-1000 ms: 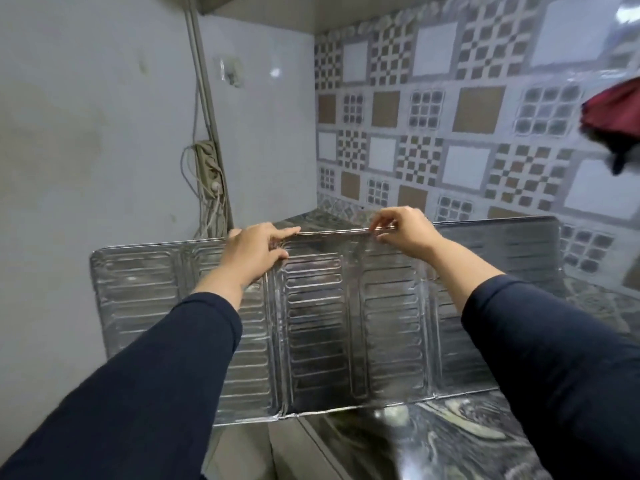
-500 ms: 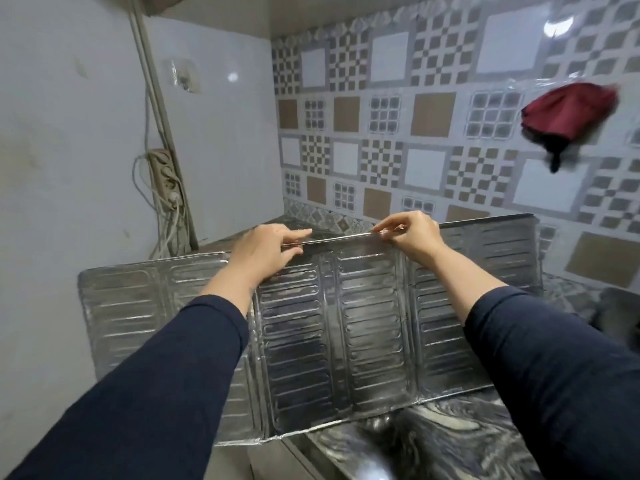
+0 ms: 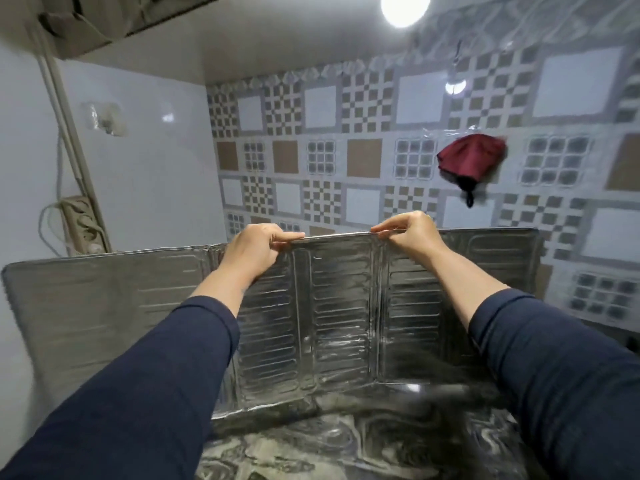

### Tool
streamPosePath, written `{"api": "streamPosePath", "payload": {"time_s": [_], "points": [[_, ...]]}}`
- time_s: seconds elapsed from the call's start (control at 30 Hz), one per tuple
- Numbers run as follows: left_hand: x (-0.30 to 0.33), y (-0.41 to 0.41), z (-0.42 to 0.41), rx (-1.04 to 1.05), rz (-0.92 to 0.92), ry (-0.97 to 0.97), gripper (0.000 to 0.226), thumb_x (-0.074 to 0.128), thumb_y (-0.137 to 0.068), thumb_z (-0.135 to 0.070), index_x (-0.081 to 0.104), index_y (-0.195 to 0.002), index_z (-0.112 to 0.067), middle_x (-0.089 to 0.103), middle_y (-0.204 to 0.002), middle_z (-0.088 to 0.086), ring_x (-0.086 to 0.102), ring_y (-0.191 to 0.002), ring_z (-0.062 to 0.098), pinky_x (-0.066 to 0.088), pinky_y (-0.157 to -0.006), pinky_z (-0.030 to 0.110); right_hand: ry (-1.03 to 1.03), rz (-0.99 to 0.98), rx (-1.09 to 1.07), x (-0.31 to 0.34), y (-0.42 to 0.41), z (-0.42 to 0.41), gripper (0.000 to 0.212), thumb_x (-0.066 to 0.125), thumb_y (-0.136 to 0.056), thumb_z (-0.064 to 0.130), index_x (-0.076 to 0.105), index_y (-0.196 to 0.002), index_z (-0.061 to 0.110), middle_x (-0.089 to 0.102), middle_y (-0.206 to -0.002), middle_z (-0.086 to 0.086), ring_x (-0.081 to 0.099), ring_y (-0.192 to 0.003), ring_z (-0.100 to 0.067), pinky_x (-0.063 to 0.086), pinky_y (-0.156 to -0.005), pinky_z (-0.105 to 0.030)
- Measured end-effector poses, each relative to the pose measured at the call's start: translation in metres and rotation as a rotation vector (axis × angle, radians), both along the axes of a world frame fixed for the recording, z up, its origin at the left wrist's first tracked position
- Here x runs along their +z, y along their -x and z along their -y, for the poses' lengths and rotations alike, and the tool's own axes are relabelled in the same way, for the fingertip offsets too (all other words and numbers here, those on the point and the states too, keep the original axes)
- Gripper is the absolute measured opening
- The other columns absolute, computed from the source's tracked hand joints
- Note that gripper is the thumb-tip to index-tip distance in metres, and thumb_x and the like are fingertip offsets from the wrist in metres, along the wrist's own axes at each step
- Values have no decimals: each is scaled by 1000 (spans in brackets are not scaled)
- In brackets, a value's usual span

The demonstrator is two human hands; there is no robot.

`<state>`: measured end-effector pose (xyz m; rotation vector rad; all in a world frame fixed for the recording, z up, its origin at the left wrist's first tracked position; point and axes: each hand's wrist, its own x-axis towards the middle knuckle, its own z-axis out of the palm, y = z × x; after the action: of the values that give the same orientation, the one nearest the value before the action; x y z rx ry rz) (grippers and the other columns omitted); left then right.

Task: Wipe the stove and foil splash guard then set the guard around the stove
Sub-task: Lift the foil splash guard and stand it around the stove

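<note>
Nearest the camera, two dark navy sleeves point(image 3: 145, 393) reached forward over a marbled grey-and-white countertop point(image 3: 329, 445), whose front part was blurred and partly covered by the arms. Beyond them stood the foil splash guard point(image 3: 332, 306), upright on the countertop with its lower edge resting on the marbled surface. It was a silver, shiny sheet of several hinged panels, each pressed with rows of horizontal ribs and framed by raised borders; the creases between panels ran vertically. Its left panel point(image 3: 86, 306) looked dull and smeared by blur, and its right end was partly hidden behind the right sleeve. The left hand point(image 3: 256, 251) pinched the guard's top edge between thumb and fingers, and the right hand point(image 3: 412, 233) pinched the same edge a little further right, both closed on the thin rim. No stove could be made out. Behind the guard rose a patterned tile wall point(image 3: 363, 133) with a dark red cloth item point(image 3: 471, 161) hanging on it, its exact kind unclear. On the plain left wall hung a power strip point(image 3: 81, 225) with cables, below a bright lamp point(image 3: 405, 6)
</note>
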<state>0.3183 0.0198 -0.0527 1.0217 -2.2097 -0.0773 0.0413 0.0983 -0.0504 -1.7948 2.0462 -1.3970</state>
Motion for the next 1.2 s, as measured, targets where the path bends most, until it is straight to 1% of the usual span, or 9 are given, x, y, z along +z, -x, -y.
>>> {"api": "streamPosePath", "payload": {"time_s": [0.1, 0.27, 0.4, 0.53, 0.67, 0.77, 0.87, 1.03, 1.2], "points": [[31, 31, 9, -43, -38, 49, 59, 48, -84, 7, 69, -110, -42, 69, -110, -4, 59, -102, 23, 50, -73, 37, 63, -44, -39, 39, 26, -4, 55, 62, -72, 3, 69, -62, 56, 68, -62, 28, 70, -85, -4, 40, -103, -53], [75, 90, 22, -108, -137, 106, 60, 49, -80, 9, 71, -107, -39, 71, -107, -6, 63, -101, 20, 53, -83, 40, 162, -65, -119, 92, 72, -14, 28, 69, -79, 4, 77, -82, 31, 72, -84, 12, 66, -89, -10, 42, -103, -50], [94, 146, 29, -127, -179, 92, 50, 52, -80, 8, 73, -105, -30, 69, -103, -11, 62, -97, 14, 52, -85, 32, 160, -56, -152, 116, 111, -25, 22, 65, -85, 6, 76, -97, 21, 73, -105, -2, 59, -101, -15, 40, -106, -42], [97, 208, 27, -229, -206, 98, 35, 63, -88, -6, 73, -103, -35, 71, -103, -12, 62, -85, 4, 55, -81, 31, 200, -116, -274, 121, 162, -38, 14, 72, -82, 19, 76, -91, 29, 74, -103, 2, 60, -110, -26, 38, -104, -54], [90, 281, 14, -329, -197, 178, 25, 65, -89, -23, 71, -111, -33, 72, -102, -3, 64, -86, 11, 51, -73, 29, 187, -141, -370, 118, 219, -69, 13, 75, -80, 21, 77, -92, 22, 74, -101, -3, 63, -97, -20, 45, -99, -48], [86, 335, 5, -401, -204, 161, 27, 64, -88, -16, 71, -110, -30, 73, -99, -2, 65, -81, 6, 49, -70, 25, 177, -161, -443, 118, 261, -93, 10, 75, -79, 21, 76, -88, 25, 74, -93, 1, 61, -92, -18, 43, -99, -51], [82, 386, -8, -454, -198, 160, 31, 61, -89, -10, 71, -111, -30, 70, -90, -3, 65, -79, 9, 52, -70, 29, 140, -164, -498, 113, 304, -114, 10, 75, -79, 22, 75, -84, 30, 69, -83, 7, 63, -90, -22, 42, -98, -56], [63, 467, -21, -564, -151, 134, 34, 57, -87, -9, 72, -109, -30, 73, -97, -1, 69, -88, 14, 53, -74, 31, 103, -148, -547, 86, 370, -150, 15, 73, -80, 14, 75, -94, 18, 74, -100, -3, 64, -97, -16, 47, -98, -38], [30, 538, -34, -619, -55, 56, 34, 54, -90, -13, 69, -113, -32, 73, -104, -1, 68, -95, 19, 54, -78, 36, 66, -114, -592, 49, 430, -174, 16, 74, -79, 11, 75, -94, 16, 74, -94, -3, 60, -70, -3, 48, -72, -19]]}}
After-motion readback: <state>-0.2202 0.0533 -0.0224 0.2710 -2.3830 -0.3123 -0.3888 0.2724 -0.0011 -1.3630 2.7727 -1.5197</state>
